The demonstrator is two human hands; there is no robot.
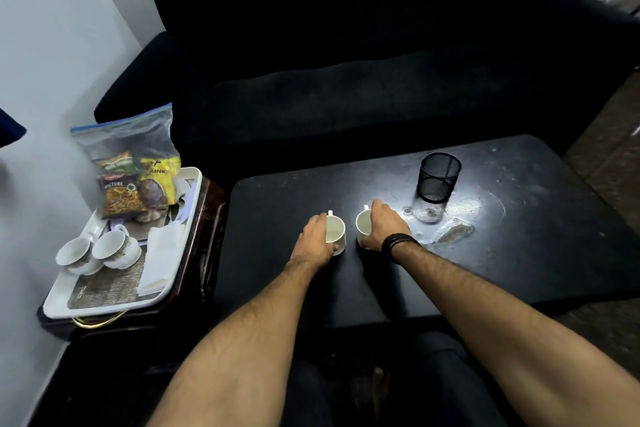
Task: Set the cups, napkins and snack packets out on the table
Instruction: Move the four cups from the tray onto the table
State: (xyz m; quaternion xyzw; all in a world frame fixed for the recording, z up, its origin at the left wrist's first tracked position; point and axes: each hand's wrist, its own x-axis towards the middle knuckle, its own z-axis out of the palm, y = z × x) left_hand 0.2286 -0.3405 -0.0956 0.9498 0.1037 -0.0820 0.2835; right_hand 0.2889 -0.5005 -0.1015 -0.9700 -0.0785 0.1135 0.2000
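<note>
Two plain white cups stand side by side on the black table (519, 253). My left hand (315, 237) grips the left cup (336, 230) from its left side. My right hand (384, 227) grips the right cup (363, 224) from its right side. On a white tray (104, 305) to the left stand two more patterned cups (116, 248), folded white napkins (161, 255) and a clear zip bag of snack packets (135, 170).
A black mesh pen holder (438, 177) stands on the table behind the right cup, beside worn pale patches. The tray rests on a dark wooden side table (207, 236). A black sofa (363, 62) runs behind the table. My knees are below the table's near edge.
</note>
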